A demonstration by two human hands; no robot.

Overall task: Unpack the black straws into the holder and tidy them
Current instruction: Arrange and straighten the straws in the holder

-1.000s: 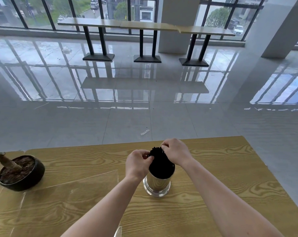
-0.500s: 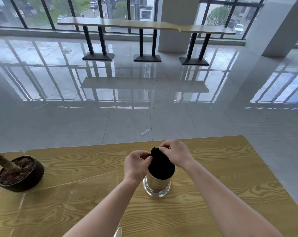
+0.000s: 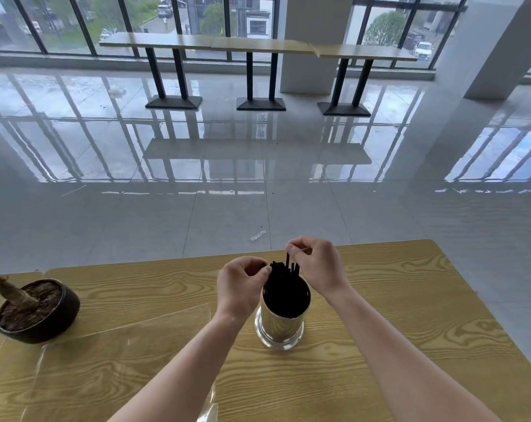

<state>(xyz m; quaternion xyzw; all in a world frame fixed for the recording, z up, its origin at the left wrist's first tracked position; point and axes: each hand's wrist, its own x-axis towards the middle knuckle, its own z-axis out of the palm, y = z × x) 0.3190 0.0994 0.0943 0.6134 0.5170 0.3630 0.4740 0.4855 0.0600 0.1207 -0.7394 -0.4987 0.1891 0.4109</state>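
While the polished metal holder (image 3: 281, 327), a cylinder with a flared base, stands upright nearer the far edge of the wood-grain table (image 3: 410, 300), thin black straws (image 3: 284, 284) fill it, tops above the rim. Right hand (image 3: 319, 266): thumb and forefinger pinch one straw's top; that straw sits higher than the rest. Left hand (image 3: 241, 287): curled, fingertips at the bundle's left side; grip not resolvable. Round dark pot (image 3: 45, 318) with soil and a stump, near left edge.
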